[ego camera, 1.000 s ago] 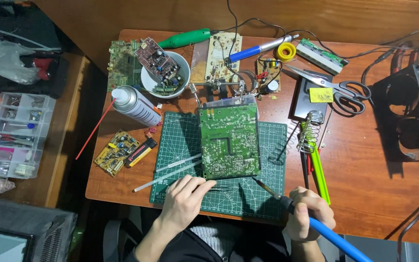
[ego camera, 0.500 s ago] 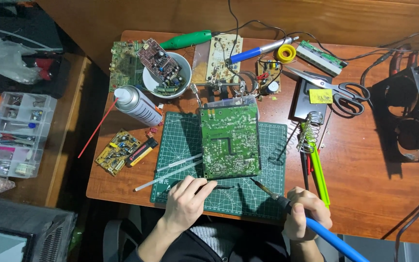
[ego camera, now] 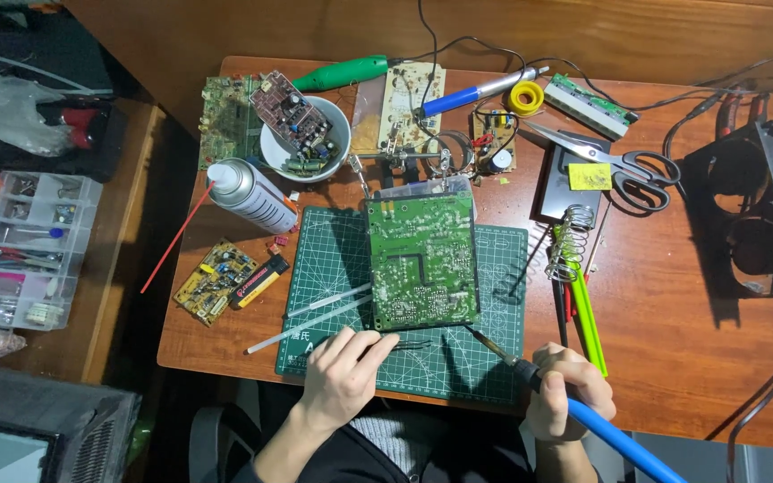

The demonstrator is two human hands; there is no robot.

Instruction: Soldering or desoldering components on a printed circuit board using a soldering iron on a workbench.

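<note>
Hands first: the left hand (ego camera: 344,376) rests on the near edge of the dark green gridded cutting mat (ego camera: 494,358), fingers curled around a pair of thin dark metal tweezers (ego camera: 409,340) whose tips point right, just below the big board. The right hand (ego camera: 567,394) is clenched on a blue-handled soldering iron (ego camera: 574,407), held like a pen, with its thin metal tip angled up and left so it sits just beside the lower right corner of the large green rectangular circuit board (ego camera: 422,261). Can't tell if the tip actually touches the board.

That board lies solder side up in the middle of the mat, its far end propped at a small metal helping-hands stand (ego camera: 404,163). Two thin white plastic rods (ego camera: 315,315) lie slanted across the mat's left edge.

Further out on the brown wooden desk (ego camera: 673,340): a silver spray can with a long red straw (ego camera: 248,195) to the left, and a small yellow circuit board (ego camera: 216,279) near it. A white bowl with a reddish-brown board propped in it (ego camera: 304,134) sits at the back left. To the right of the mat there's a coiled wire iron stand (ego camera: 568,241) with a couple of light green sticks (ego camera: 588,317) beside it, then black-handled scissors (ego camera: 615,161) further back. A clear plastic compartment box (ego camera: 20,246) sits off the desk at far left.
</note>
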